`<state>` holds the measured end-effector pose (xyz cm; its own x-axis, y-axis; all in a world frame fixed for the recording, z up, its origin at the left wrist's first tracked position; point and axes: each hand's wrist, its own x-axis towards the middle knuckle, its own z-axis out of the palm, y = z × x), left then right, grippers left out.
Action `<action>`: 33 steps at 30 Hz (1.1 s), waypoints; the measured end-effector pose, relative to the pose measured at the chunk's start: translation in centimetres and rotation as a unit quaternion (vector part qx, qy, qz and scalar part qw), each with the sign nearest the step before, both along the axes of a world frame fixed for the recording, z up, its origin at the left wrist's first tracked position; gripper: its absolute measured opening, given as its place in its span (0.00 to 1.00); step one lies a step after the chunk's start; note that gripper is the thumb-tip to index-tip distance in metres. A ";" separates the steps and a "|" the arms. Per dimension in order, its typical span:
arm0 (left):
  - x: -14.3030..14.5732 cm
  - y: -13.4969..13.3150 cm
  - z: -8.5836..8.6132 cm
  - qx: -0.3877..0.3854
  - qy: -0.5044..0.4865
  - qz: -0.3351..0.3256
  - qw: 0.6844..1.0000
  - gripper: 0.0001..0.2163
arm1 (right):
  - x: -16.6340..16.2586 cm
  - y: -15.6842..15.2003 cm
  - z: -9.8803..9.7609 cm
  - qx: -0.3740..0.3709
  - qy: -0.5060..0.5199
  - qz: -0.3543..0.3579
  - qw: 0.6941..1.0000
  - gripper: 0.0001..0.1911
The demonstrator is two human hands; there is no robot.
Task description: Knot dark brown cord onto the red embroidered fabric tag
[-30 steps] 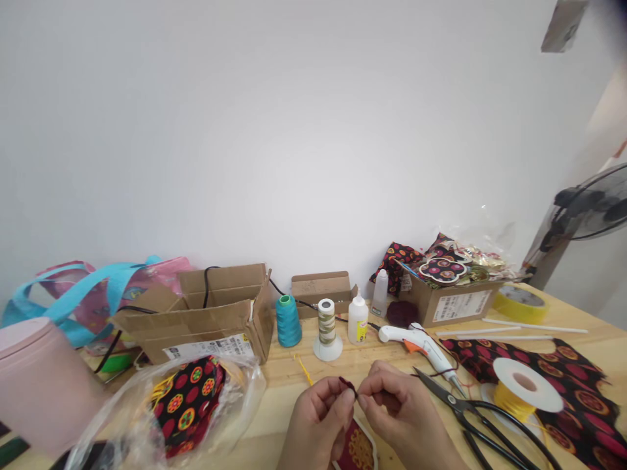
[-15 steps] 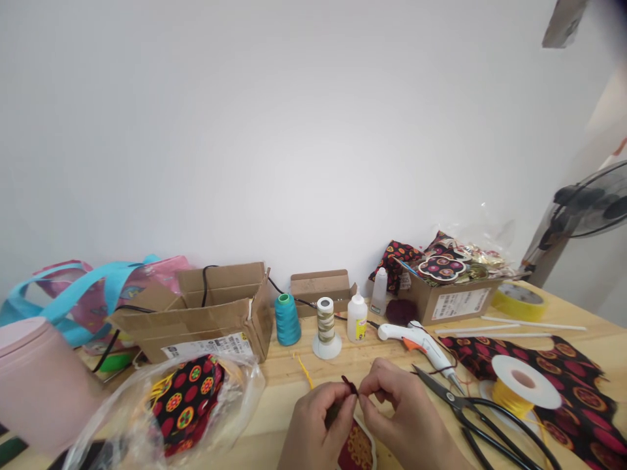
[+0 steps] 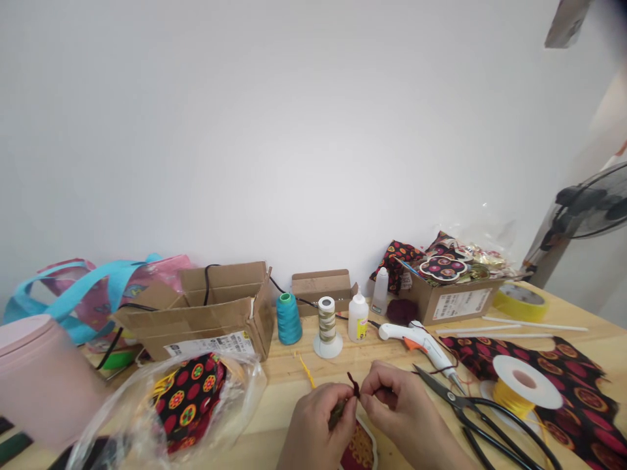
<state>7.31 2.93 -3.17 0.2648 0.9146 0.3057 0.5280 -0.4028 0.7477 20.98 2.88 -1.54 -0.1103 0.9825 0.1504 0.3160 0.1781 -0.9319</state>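
My left hand (image 3: 316,424) pinches a dark red cord (image 3: 353,384) between thumb and forefinger, and a short end of it sticks up above the fingertips. Close against it, my right hand (image 3: 404,408) is also closed in a pinch at the same cord. Just below the fingers shows a dark red ornament (image 3: 360,449) with a gold pattern and a pale edge, partly covered by my left hand. Right of my hands lie black-handled scissors (image 3: 458,401) and a white glue gun (image 3: 424,343) with an orange trigger.
A spool of yellow cord (image 3: 526,385) stands on patterned fabric (image 3: 578,378) at the right. Behind my hands are a teal thread cone (image 3: 289,320), a striped thread cone (image 3: 327,323) and a glue bottle (image 3: 358,318). Left lies a plastic bag (image 3: 240,391) before a cardboard box (image 3: 196,320).
The cord end stands a little higher above my left fingertips. My right hand's fingers have curled slightly and shifted right. The view has moved slightly.
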 end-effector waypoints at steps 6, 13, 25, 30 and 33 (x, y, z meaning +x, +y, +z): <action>1.0 -0.4 -0.1 -0.054 -0.087 0.054 0.993 0.09 | 0.1 0.2 0.4 0.000 0.017 0.008 1.000 0.04; 1.1 -0.2 0.2 -0.159 -0.234 0.059 0.957 0.07 | 0.3 0.0 0.4 0.036 0.020 0.030 0.999 0.05; 0.2 -0.2 0.0 -0.062 -0.142 0.046 0.987 0.08 | -0.1 -0.2 0.6 0.038 0.029 0.024 0.999 0.04; 0.0 -0.3 0.1 0.024 -0.085 0.052 0.995 0.08 | -0.2 -0.1 0.7 -0.066 0.146 0.046 0.986 0.06; -0.1 -0.2 0.1 0.078 -0.054 0.033 0.995 0.07 | -0.2 0.1 0.2 -0.099 0.185 0.061 0.976 0.08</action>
